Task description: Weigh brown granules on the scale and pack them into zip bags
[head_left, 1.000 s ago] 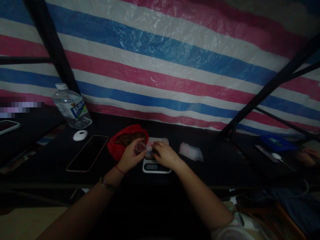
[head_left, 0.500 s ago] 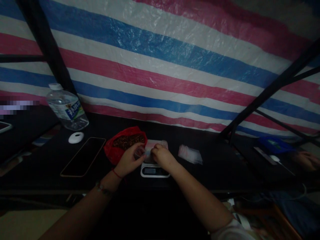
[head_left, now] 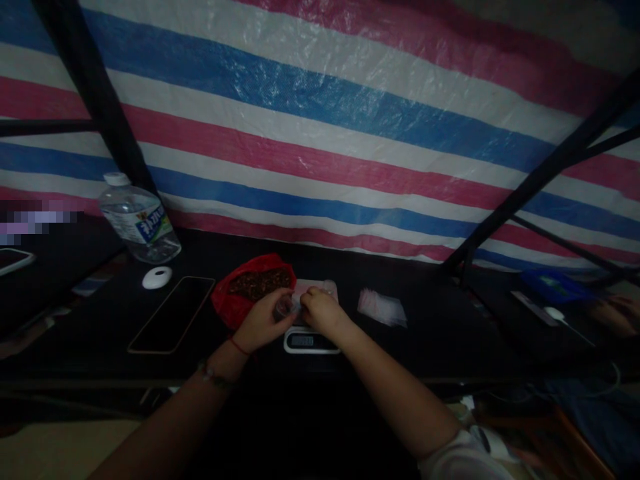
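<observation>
The left hand [head_left: 260, 323] grips a small clear cup [head_left: 283, 307] just beside the right hand [head_left: 323, 313] — whose fingers pinch a small bag over the scale [head_left: 311, 341] — tip slowly, watching the display.

A dark flat tabletop [head_left: 430, 340] is being occupied by a clear plastic water bottle [head_left: 139, 220], white round puck [head_left: 157, 277], black slab phone [head_left: 173, 314], red plastic bag [head_left: 250, 287], white digital scale [head_left: 311, 340], and clear small bags [head_left: 383, 308].

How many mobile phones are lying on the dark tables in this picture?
2. One large black phone with a pale edge lies flat left of the red plastic bag. A second phone is partly cut off at the far left edge; others may be hidden.
</observation>
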The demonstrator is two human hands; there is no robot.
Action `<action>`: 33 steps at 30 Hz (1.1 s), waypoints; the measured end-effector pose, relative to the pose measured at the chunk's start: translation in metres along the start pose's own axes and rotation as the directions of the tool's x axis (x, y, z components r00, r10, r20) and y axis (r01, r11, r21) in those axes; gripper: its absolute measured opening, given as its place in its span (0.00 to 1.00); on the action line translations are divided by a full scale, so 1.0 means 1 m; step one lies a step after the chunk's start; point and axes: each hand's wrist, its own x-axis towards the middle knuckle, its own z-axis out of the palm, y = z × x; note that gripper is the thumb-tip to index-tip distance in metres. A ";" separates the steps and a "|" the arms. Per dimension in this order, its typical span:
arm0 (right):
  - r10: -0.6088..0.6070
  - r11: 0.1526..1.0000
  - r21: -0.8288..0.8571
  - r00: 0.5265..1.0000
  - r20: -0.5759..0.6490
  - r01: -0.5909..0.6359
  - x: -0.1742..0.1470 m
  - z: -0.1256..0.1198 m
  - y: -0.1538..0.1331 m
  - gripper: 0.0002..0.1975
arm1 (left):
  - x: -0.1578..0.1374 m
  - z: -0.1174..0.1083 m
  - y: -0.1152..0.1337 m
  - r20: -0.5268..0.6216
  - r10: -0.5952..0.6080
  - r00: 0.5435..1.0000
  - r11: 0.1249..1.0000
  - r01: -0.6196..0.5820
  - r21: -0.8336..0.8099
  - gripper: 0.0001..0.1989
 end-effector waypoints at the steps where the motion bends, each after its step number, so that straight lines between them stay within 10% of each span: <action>1: -0.001 1.000 0.025 1.000 -0.019 0.001 0.000 -0.003 0.001 0.09 | 0.000 0.000 0.000 0.002 0.004 1.000 1.000 -0.004 -0.006 0.20; 8: -0.030 0.962 0.253 0.959 -0.283 0.105 -0.004 -0.032 -0.016 0.07 | -0.001 0.002 -0.004 -0.020 0.048 0.999 0.999 -0.048 -0.006 0.21; 21: -0.361 0.911 0.148 0.918 -0.165 0.385 0.012 -0.034 -0.038 0.06 | 0.000 0.000 -0.005 -0.109 0.132 0.985 0.991 -0.130 0.021 0.18; 33: -0.364 0.915 0.066 0.885 -0.288 0.398 -0.027 -0.037 -0.033 0.06 | -0.006 -0.001 0.000 -0.052 0.105 0.993 0.994 -0.107 -0.032 0.34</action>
